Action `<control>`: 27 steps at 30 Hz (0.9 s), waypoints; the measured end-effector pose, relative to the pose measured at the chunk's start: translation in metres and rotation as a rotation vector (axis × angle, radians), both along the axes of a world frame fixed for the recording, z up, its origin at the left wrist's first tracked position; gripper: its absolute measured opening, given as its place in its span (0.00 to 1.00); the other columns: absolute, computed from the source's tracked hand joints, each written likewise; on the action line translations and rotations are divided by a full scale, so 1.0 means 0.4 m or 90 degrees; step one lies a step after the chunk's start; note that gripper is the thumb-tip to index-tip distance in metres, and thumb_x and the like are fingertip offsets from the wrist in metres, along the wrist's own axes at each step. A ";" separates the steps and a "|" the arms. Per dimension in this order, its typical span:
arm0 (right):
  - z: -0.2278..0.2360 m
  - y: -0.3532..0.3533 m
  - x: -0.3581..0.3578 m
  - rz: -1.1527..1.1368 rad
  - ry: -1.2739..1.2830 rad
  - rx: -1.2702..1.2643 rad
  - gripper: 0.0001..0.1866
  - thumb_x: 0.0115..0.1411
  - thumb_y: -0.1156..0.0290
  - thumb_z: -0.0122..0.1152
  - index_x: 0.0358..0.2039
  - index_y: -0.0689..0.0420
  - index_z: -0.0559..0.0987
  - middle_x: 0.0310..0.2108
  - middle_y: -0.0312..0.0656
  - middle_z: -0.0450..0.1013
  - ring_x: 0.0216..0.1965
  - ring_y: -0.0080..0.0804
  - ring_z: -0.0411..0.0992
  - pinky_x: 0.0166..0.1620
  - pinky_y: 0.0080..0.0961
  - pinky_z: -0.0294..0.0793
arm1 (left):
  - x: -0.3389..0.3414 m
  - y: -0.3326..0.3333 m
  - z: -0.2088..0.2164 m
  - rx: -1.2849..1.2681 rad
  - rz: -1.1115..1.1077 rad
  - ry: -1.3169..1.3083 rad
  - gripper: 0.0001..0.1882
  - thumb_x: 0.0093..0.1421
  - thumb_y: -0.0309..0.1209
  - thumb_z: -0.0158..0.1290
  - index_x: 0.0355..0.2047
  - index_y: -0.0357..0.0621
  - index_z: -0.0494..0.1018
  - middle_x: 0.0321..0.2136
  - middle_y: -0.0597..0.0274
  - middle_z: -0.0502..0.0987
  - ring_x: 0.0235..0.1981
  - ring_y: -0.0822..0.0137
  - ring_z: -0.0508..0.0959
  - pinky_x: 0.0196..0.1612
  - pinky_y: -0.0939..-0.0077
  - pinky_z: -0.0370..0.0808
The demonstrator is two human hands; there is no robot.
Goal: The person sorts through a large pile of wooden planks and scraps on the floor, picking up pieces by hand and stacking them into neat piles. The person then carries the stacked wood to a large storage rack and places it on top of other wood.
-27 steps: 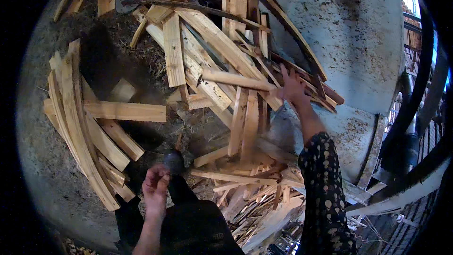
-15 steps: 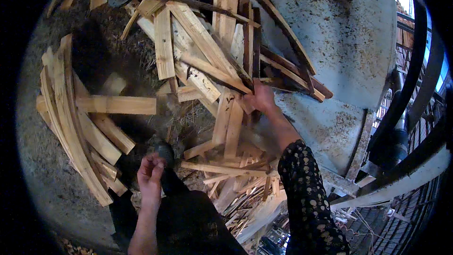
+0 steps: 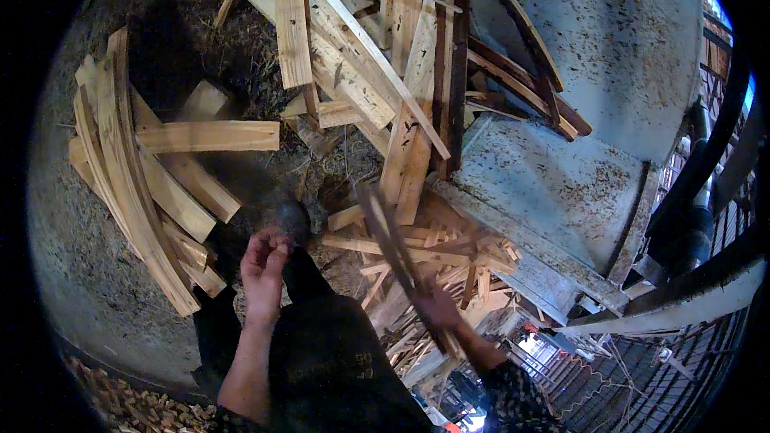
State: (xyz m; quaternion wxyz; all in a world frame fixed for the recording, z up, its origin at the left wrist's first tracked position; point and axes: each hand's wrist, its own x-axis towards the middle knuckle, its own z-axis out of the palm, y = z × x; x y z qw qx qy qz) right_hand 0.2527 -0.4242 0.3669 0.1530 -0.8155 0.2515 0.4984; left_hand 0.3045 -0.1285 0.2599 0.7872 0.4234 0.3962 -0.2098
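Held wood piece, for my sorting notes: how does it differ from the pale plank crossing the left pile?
The held piece is in the right hand; the pale plank lies in the left pile. The held piece looks dark and blurred; the pale plank, light and clearer. Both are long and narrow.

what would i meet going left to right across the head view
Pile of long curved boards → left hand → right hand, gripping a blurred wooden strip → speckled pale blue surface → black curved bar.
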 end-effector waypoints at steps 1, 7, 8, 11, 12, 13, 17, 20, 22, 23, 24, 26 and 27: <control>0.029 -0.103 -0.194 0.067 0.149 0.021 0.27 0.50 0.62 0.53 0.50 0.57 0.61 0.39 0.51 0.67 0.39 0.39 0.67 0.41 0.31 0.65 | 0.003 -0.009 -0.003 -0.020 -0.023 0.010 0.10 0.51 0.22 0.44 0.36 0.41 0.66 0.28 0.69 0.68 0.31 0.78 0.65 0.36 0.86 0.62; -0.081 -0.125 -0.004 0.325 -0.201 0.036 0.40 0.42 0.57 0.60 0.53 0.60 0.55 0.54 0.55 0.50 0.53 0.51 0.52 0.52 0.42 0.52 | -0.025 -0.050 -0.015 -0.040 -0.091 0.008 0.11 0.51 0.22 0.46 0.38 0.41 0.65 0.30 0.69 0.67 0.35 0.76 0.66 0.42 0.82 0.62; -0.148 -0.086 0.153 0.402 -0.292 -0.067 0.41 0.41 0.60 0.61 0.53 0.61 0.55 0.53 0.55 0.51 0.52 0.52 0.53 0.53 0.40 0.51 | -0.022 -0.064 -0.013 -0.027 -0.097 0.011 0.11 0.52 0.23 0.46 0.38 0.41 0.65 0.30 0.69 0.67 0.35 0.75 0.66 0.42 0.82 0.62; -0.339 -0.072 0.469 0.408 -0.606 -0.040 0.31 0.41 0.65 0.61 0.47 0.60 0.63 0.42 0.53 0.63 0.43 0.49 0.62 0.44 0.38 0.61 | -0.014 -0.047 -0.023 -0.017 -0.094 0.017 0.12 0.52 0.23 0.47 0.38 0.40 0.64 0.30 0.68 0.67 0.35 0.75 0.66 0.42 0.81 0.62; -0.366 -0.090 0.506 0.413 -0.618 -0.072 0.25 0.43 0.65 0.60 0.43 0.59 0.67 0.37 0.51 0.67 0.38 0.46 0.67 0.40 0.36 0.66 | -0.010 -0.048 -0.026 -0.027 -0.094 0.013 0.11 0.52 0.23 0.47 0.38 0.40 0.64 0.30 0.68 0.67 0.35 0.75 0.67 0.42 0.81 0.62; -0.378 -0.094 0.506 0.377 -0.571 -0.064 0.23 0.44 0.65 0.59 0.41 0.60 0.68 0.34 0.49 0.68 0.34 0.44 0.67 0.37 0.34 0.66 | -0.013 -0.051 -0.029 -0.026 -0.092 0.018 0.11 0.52 0.23 0.47 0.38 0.40 0.65 0.30 0.68 0.67 0.35 0.75 0.67 0.42 0.81 0.62; -0.402 -0.096 0.386 0.126 -0.563 0.122 0.12 0.49 0.69 0.55 0.32 0.62 0.70 0.22 0.43 0.68 0.23 0.33 0.67 0.27 0.28 0.66 | -0.026 -0.083 -0.044 0.047 -0.130 0.064 0.12 0.52 0.24 0.47 0.38 0.39 0.65 0.30 0.67 0.68 0.35 0.75 0.67 0.42 0.82 0.63; -0.408 -0.173 0.203 0.023 -0.547 0.115 0.13 0.49 0.71 0.54 0.34 0.62 0.69 0.22 0.44 0.69 0.23 0.31 0.67 0.26 0.29 0.66 | -0.051 -0.144 -0.085 0.074 -0.149 0.030 0.13 0.52 0.27 0.48 0.39 0.38 0.64 0.31 0.65 0.69 0.36 0.75 0.67 0.41 0.81 0.64; -0.433 -0.221 0.157 -0.091 -0.483 0.091 0.15 0.48 0.71 0.54 0.37 0.63 0.69 0.27 0.46 0.69 0.27 0.32 0.68 0.30 0.29 0.67 | -0.050 -0.224 -0.137 0.081 -0.166 -0.039 0.16 0.52 0.30 0.50 0.40 0.37 0.64 0.32 0.63 0.70 0.36 0.73 0.68 0.40 0.80 0.65; -0.429 -0.196 0.171 -0.157 -0.440 0.081 0.16 0.48 0.70 0.55 0.38 0.63 0.69 0.32 0.48 0.68 0.30 0.34 0.68 0.33 0.29 0.68 | -0.046 -0.270 -0.184 0.087 -0.189 -0.043 0.19 0.51 0.33 0.51 0.40 0.37 0.64 0.34 0.60 0.70 0.38 0.71 0.68 0.41 0.78 0.65; -0.438 -0.181 0.174 -0.222 -0.396 0.069 0.18 0.48 0.70 0.55 0.40 0.63 0.69 0.36 0.50 0.68 0.34 0.36 0.68 0.37 0.30 0.68 | -0.035 -0.319 -0.240 0.093 -0.212 -0.048 0.22 0.50 0.36 0.53 0.41 0.37 0.63 0.36 0.58 0.70 0.39 0.69 0.68 0.42 0.75 0.65; -0.503 -0.215 0.115 -0.168 -0.485 0.067 0.22 0.47 0.68 0.56 0.43 0.63 0.68 0.43 0.53 0.63 0.42 0.39 0.65 0.44 0.31 0.64 | 0.000 -0.431 -0.341 0.129 -0.220 -0.036 0.30 0.48 0.43 0.54 0.46 0.36 0.60 0.40 0.52 0.68 0.44 0.64 0.67 0.46 0.73 0.64; -0.510 -0.215 0.126 -0.113 -0.436 0.047 0.24 0.48 0.67 0.56 0.45 0.63 0.64 0.44 0.52 0.62 0.43 0.38 0.63 0.45 0.29 0.63 | 0.045 -0.453 -0.367 0.063 -0.265 -0.060 0.34 0.47 0.45 0.54 0.48 0.35 0.58 0.42 0.50 0.67 0.45 0.63 0.67 0.47 0.73 0.63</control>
